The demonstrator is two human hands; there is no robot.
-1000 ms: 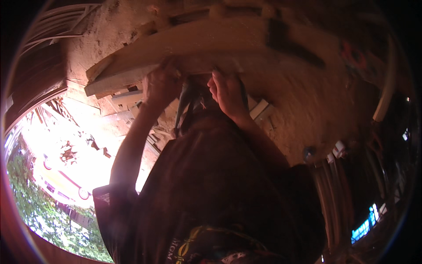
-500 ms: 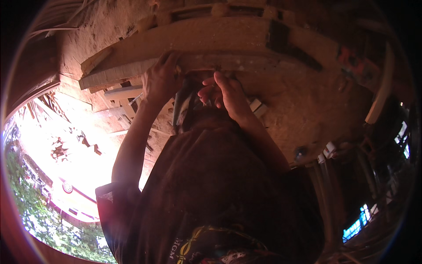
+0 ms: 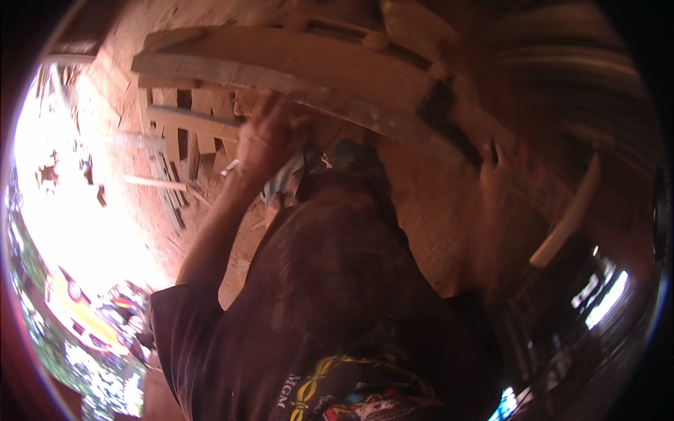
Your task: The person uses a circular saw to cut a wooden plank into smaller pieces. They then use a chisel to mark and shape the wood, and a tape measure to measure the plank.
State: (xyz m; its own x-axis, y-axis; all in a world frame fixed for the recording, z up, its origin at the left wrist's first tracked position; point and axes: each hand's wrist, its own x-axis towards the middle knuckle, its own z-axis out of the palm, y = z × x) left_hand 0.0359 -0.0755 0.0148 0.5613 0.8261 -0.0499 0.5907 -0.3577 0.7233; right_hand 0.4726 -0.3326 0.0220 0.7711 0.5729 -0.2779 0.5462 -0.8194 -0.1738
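Note:
My left hand (image 3: 265, 140) is by the near edge of a long wooden beam (image 3: 210, 70), its fingers bent and smeared by motion. Whether they touch the wood I cannot tell. Off to the right, my right hand (image 3: 494, 172) reaches to the end of a dark tool-like piece (image 3: 456, 133), a thick block with a long narrow bar, lying across the wooden work surface (image 3: 337, 59). That hand is blurred too; a dark gap shows at its fingertips, and any grip is unclear.
Wooden slats (image 3: 193, 123) and offcuts lie on the dusty ground at left. A pale wooden strip (image 3: 569, 214) slants at right. Bright daylight and an orange vehicle (image 3: 81, 312) appear at lower left.
My right hand has swung from in front of my body out to the right, to the dark piece. My left hand stays near the beam's edge. The whole view has turned.

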